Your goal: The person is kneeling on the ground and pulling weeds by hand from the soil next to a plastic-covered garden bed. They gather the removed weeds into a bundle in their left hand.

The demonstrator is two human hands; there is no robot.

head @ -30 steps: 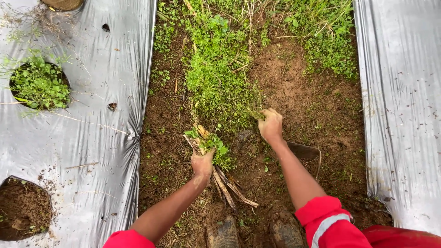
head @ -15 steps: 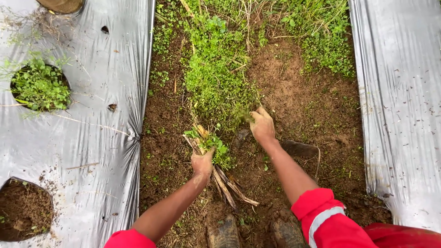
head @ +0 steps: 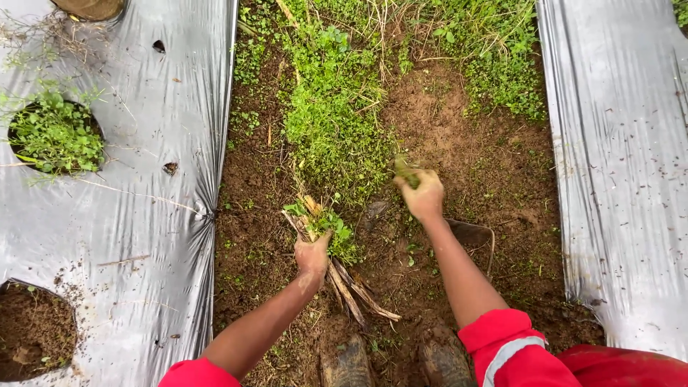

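The person crouches over the strip of brown soil [head: 494, 179] between two sheets of silver-grey plastic mulch [head: 143, 201], dark muddy boots [head: 347, 365] at the near edge. The left hand [head: 313, 256] is closed tight around a bundle of pulled green weeds with pale dry stalks [head: 333, 247]; the bundle lies just left of centre, leafy heads pointing far and a little left above the fist, the straw-coloured stalks trailing near and to the right, so its long axis runs on a diagonal. I would judge it light and limp at the leafy end, stiffer and brittle along the dry stalks, and gritty with damp earth, so the best hold is about the middle, where the fist already has it. The right hand [head: 424, 193], soil-stained, is shut on a small tuft of green weed [head: 405, 170], which sticks out far and slightly left from the fist, right at the near edge of the low green weed patch [head: 337, 122]. That tuft looks soft and easily torn. Over on the left sheet a round planting hole full of leafy growth [head: 54, 136] shows, and a bare hole of soil [head: 32, 330] sits nearer.
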